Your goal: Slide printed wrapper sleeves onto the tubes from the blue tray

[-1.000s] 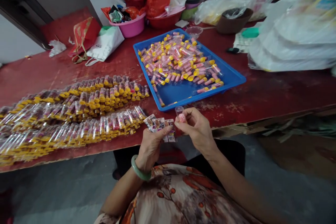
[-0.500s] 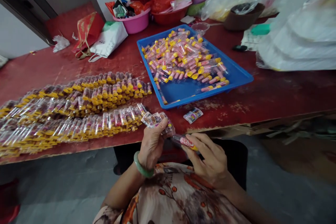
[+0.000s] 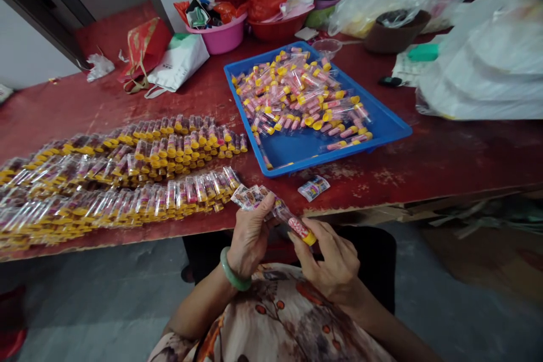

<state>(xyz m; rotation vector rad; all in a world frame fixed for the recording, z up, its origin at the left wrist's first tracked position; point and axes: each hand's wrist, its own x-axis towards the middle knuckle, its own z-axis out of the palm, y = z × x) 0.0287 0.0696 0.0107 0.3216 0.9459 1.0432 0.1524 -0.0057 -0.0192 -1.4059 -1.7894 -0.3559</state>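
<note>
My left hand (image 3: 251, 232), with a green bangle at the wrist, pinches several small printed cards (image 3: 250, 197) fanned out under the thumb. Between thumb and fingers of my right hand (image 3: 333, 257) is a clear plastic tube (image 3: 299, 227) with a yellow cap and pink pieces inside. The tube's clear end points at my left fingers and meets the printed pieces there; whether one sits inside it I cannot tell. Just beyond my hands, a small stack of printed cards (image 3: 314, 188) lies on the red table (image 3: 360, 184).
A blue tray (image 3: 288, 161) holds a heap of yellow-capped tubes (image 3: 297, 90). To the left, stacked rows of similar tubes (image 3: 127, 203) reach the table's front edge. Behind stand a pink basin (image 3: 224, 35), a white bag (image 3: 178, 65) and a brown bowl (image 3: 394, 37); large plastic bags (image 3: 487, 62) sit at right.
My right hand has shifted slightly left, and the tube is tilted more steeply, its yellow cap lower. My left hand keeps hold of the cards. The view has moved a little.
</note>
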